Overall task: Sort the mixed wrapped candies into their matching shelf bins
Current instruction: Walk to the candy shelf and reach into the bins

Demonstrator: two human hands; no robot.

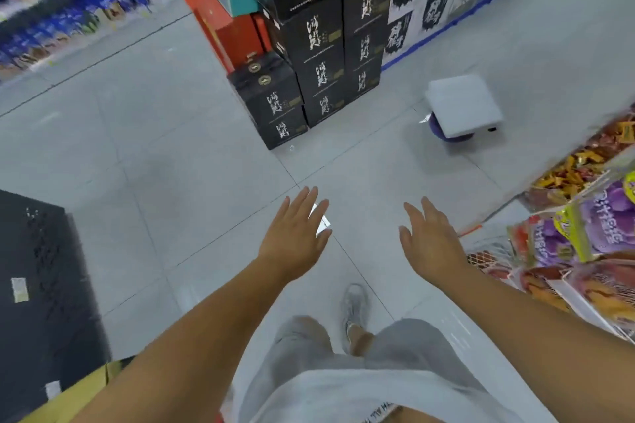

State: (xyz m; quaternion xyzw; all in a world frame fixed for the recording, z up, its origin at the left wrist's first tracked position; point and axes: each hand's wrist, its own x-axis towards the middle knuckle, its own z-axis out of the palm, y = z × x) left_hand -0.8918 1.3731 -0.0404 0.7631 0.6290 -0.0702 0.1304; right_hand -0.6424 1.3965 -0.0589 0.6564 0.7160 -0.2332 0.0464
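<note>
My left hand and my right hand are both stretched out over the tiled floor with fingers straight and spread, holding nothing. Candy bins stand at the right edge: one with orange and yellow wrapped candies and, nearer me, purple and yellow candy bags above orange-red packets. My right hand is left of these bins and does not touch them. The view is blurred.
A stack of black cartons stands ahead in the aisle, with red boxes behind it. A white stool sits on the floor at right. A black crate is at my left. Shelves of blue packs line the far left.
</note>
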